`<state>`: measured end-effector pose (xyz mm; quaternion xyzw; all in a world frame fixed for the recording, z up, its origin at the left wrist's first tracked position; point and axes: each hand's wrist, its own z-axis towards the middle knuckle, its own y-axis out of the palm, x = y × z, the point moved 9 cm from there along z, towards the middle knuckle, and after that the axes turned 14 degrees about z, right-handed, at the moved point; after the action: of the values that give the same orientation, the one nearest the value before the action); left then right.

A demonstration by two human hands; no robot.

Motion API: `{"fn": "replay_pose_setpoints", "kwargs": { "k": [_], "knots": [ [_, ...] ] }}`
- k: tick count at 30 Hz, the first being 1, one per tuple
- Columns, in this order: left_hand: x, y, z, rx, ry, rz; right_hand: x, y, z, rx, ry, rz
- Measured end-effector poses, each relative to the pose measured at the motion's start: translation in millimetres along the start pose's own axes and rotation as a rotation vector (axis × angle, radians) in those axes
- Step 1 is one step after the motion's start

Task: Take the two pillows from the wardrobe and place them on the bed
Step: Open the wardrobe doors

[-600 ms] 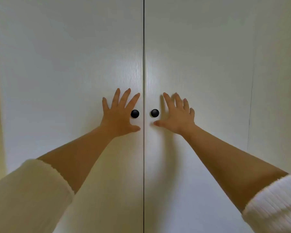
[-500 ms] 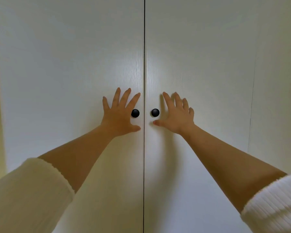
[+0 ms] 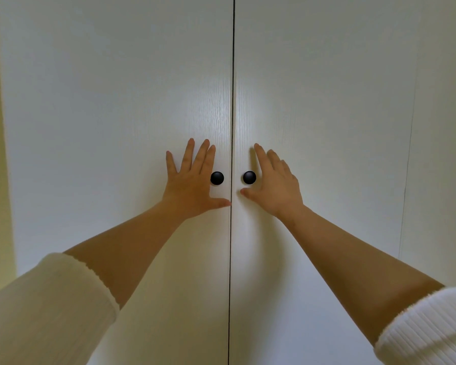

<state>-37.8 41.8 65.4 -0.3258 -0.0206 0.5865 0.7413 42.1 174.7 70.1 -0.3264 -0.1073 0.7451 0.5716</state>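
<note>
Both your hands are spread wide and hold nothing: the left hand (image 3: 192, 183) lies just beside the left knob (image 3: 217, 178), the right hand (image 3: 275, 185) just beside the right knob (image 3: 249, 177). Whether the palms press the wardrobe (image 3: 103, 114) doors, I cannot tell. Close thumb and fingers around each knob and pull both doors evenly toward you, stepping back to give them room. The pillows are out of sight, presumably behind these shut doors; your rolled-up sleeves (image 3: 45, 309) sit well clear.
</note>
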Motion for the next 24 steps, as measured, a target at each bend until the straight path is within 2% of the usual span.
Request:
{"fn": "replay_pose_setpoints", "kwargs": {
  "k": [5,18,20,24],
  "knots": [
    [2,-1,-3,0.015,0.013,0.016,0,12,-9,-0.002,-0.027,-0.096],
    [2,-10,-10,0.063,-0.004,0.016,-9,9,-26,0.069,-0.05,-0.078],
    [2,-12,-11,0.066,-0.004,0.01,-16,3,-26,0.113,-0.104,-0.11],
    [3,-14,-12,0.066,0.004,0.007,-32,-12,-30,0.303,-0.222,-0.122]
  ]
}}
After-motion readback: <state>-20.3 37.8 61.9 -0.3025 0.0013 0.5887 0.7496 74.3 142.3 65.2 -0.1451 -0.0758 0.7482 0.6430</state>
